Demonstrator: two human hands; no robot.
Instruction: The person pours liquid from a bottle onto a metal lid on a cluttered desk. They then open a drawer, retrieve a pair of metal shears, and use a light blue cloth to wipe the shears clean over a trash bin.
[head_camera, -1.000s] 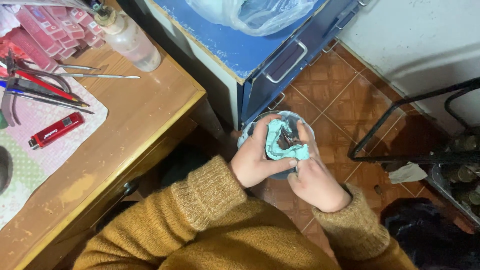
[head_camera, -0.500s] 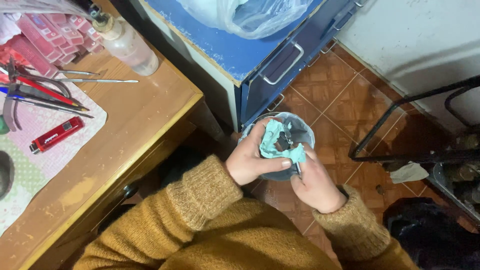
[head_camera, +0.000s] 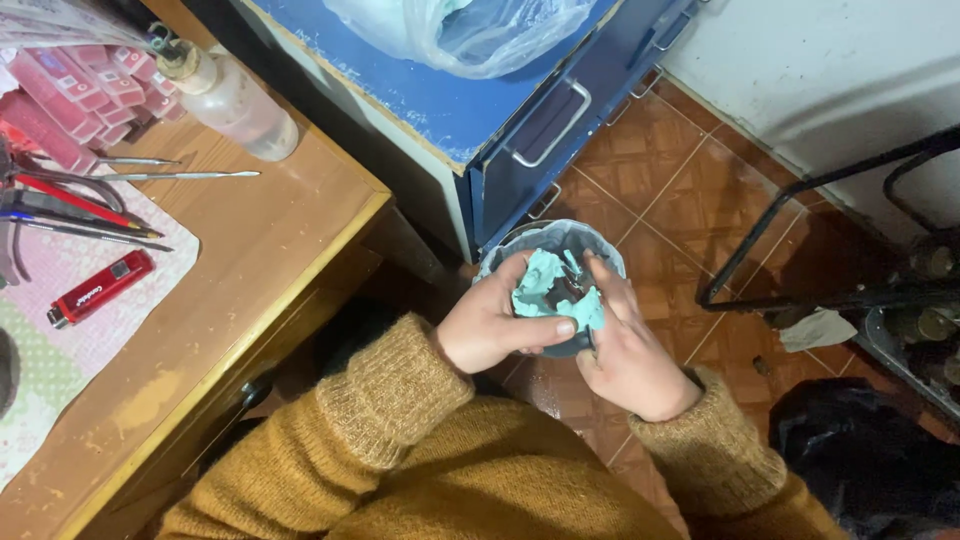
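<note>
Head view: a round grey flexible mixing bowl, its wall smeared and dusty, is held low over the brown tiled floor, just beside the blue metal drawer cabinet. Inside it sits a lump of pale teal putty-like material, torn and ragged at the edges, with a darker patch at its centre. The left hand cups the bowl's near side, fingers curled, thumb pressed onto the teal lump. The right hand grips the opposite side, fingers partly closed and reaching into the bowl, touching the material; whether it holds a tool cannot be told. To the left, a wooden table carries a red lighter and a clear plastic bottle.
</note>
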